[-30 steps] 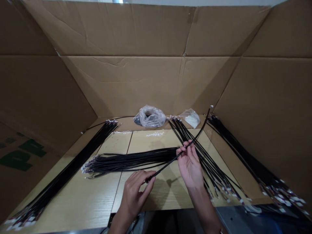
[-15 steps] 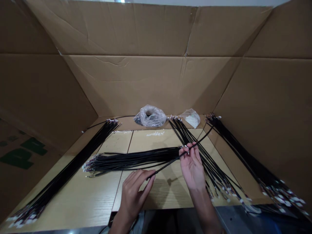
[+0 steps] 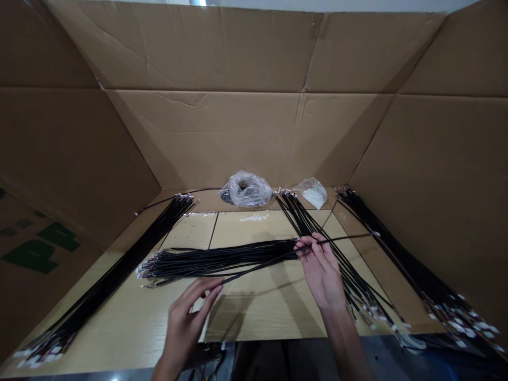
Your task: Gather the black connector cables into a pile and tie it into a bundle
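A single black cable runs slantwise between my hands, with a white connector at its far right end. My left hand pinches it between thumb and fingers, left of centre near the table's front. Further right, my right hand has its fingers closed on the same cable, palm turned up. Behind the cable lies a bundle of black cables with white connectors at its left end. My right hand covers that bundle's right end and part of a second cable bundle that runs from back to front.
Another cable bundle lies along the left side, and one more cable bundle along the right. At the back sit a clear plastic bag and a small bag of white pieces. Cardboard walls enclose the table on three sides.
My left hand has moved left and my right hand slightly right, further apart along the cable. The cable's far end has swung down and forward to the right.
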`<state>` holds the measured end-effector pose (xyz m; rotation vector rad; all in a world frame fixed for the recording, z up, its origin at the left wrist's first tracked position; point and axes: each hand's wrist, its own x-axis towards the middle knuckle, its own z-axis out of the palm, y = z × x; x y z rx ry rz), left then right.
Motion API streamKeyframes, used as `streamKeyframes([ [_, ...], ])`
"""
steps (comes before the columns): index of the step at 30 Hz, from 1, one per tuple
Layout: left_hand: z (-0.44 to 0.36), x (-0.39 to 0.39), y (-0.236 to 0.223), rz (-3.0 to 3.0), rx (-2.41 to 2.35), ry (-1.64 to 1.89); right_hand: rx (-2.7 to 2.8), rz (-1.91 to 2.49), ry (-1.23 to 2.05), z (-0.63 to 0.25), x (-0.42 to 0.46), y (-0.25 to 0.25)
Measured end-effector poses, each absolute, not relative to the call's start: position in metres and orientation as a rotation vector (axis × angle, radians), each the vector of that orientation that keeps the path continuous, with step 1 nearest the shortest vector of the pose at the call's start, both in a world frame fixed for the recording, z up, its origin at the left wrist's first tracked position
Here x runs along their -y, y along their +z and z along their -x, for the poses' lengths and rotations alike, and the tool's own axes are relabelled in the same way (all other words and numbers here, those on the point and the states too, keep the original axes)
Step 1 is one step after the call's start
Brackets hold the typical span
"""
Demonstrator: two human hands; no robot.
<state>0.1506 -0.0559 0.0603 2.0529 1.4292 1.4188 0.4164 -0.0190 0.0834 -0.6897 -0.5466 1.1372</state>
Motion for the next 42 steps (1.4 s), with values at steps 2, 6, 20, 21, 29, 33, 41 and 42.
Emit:
streamKeyframes([
  [2, -0.127, 0.053, 0.055, -1.946, -1.554, 1.413, 0.589, 0.769, 1.127, -0.426, 0.020, 0.081],
  [6, -0.079, 0.042, 0.044, -1.691, -1.879, 1.448, 0.627, 0.897, 1.175, -0.444, 0.021, 0.072],
  [20, -0.013, 0.001, 0.035, -1.285, -2.226, 1.497, 0.531, 1.007, 1.164, -0.444, -0.007, 0.030],
  [21, -0.011, -0.002, 0.035, -1.249, -2.232, 1.504, 0.546, 1.015, 1.138, -0.444, -0.010, 0.028],
  [29, -0.008, -0.013, 0.042, -1.446, -2.197, 1.400, 0.852, 1.299, 0.798, -0.460, -0.034, 0.013],
  [33, -0.004, -0.013, 0.042, -1.554, -2.156, 1.334, 1.128, 1.523, 0.486, -0.470, -0.040, 0.003],
  [41, -0.004, -0.012, 0.047, -1.568, -2.217, 1.355, 1.381, 1.627, 0.132, -0.482, -0.035, 0.003],
  [42, -0.006, -0.010, 0.048, -1.555, -2.237, 1.387, 1.368, 1.624, 0.131, -0.488, -0.035, 0.006],
])
